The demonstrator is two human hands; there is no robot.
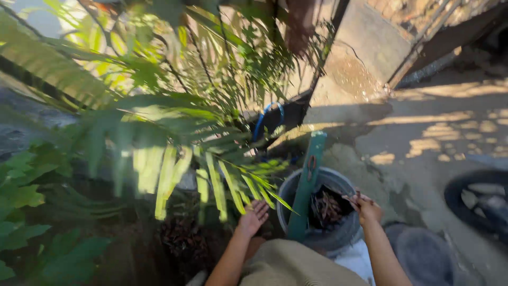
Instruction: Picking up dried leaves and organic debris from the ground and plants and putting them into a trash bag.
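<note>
My left hand (pixel 253 216) is spread open, palm out, beside the drooping green palm fronds (pixel 211 180), at the left of a grey round pot (pixel 338 233). My right hand (pixel 365 206) hovers over the pot's right rim with its fingers closed on a few dry brown twigs (pixel 353 199). Inside the pot lies dark soil with dry brown plant debris (pixel 325 207). A green post-like handle (pixel 308 185) stands tilted against the pot's left side, between my two hands.
Dense palm and leafy plants (pixel 47 212) fill the left. A blue hose loop (pixel 269 119) lies behind the fronds. Concrete ground (pixel 423 137) stretches right, with a black tyre (pixel 476 201) at the right edge and a grey lid-like disc (pixel 423 254) near my right arm.
</note>
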